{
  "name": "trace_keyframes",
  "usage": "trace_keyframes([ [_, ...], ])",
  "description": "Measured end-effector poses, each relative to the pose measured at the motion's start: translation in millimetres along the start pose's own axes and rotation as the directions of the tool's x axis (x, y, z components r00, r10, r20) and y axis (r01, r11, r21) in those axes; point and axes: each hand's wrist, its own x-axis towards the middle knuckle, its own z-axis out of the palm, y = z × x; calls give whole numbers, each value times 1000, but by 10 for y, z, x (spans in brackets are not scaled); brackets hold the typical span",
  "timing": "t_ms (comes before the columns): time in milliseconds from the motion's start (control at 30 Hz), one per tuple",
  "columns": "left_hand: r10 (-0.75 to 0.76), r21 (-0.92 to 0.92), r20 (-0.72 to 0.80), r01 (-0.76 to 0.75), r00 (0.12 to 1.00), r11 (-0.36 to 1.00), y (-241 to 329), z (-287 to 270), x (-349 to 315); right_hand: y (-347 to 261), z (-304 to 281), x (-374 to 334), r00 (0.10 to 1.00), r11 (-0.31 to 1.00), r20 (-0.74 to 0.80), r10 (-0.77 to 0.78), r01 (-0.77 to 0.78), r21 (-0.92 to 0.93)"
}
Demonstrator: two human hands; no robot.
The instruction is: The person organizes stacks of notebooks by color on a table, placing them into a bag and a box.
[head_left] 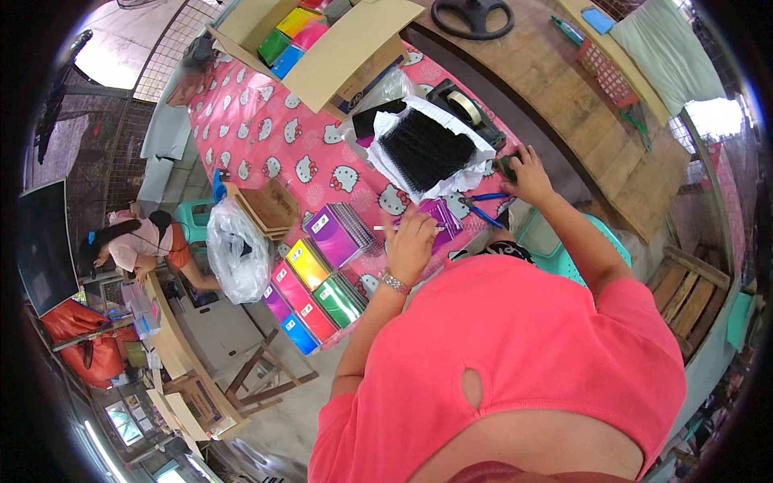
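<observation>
My left hand, wearing a metal wristband, hovers over or rests on a stack of purple spiral notebooks at the table's near edge. A thin white stick crosses its fingers and looks held between them. To the right, my right hand has thumb and fingers around a small dark object, whose kind is unclear. Blue-handled pliers lie between my hands. Black plastic binding coils are heaped on white paper just beyond. A thin dark coil stretches right from the purple notebooks.
Finished-looking spiral notebooks in several colours lie left on the pink patterned tablecloth. A tape dispenser and a cardboard box stand farther back. A clear plastic bag hangs at the left edge. Another person bends at far left.
</observation>
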Motion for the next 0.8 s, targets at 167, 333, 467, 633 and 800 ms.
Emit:
trace_keyframes([
  [167,-274,201,-51,279,960,939,138,-47,1,150,-11,86,999,994,-23,30,-28,110],
  [333,-222,52,-29,223,975,973,45,14,-67,-720,-868,276,943,636,-105,-317,293,714],
  [467,-162,-9,-21,161,987,987,58,11,-8,-1097,-771,275,614,145,327,-718,-327,934],
  [633,-151,-26,-86,149,985,988,50,22,-24,-1076,-576,346,650,287,351,-674,-207,935],
  [800,-162,-67,-108,156,981,986,56,-15,-17,-1104,-554,373,694,653,417,-586,100,751],
])
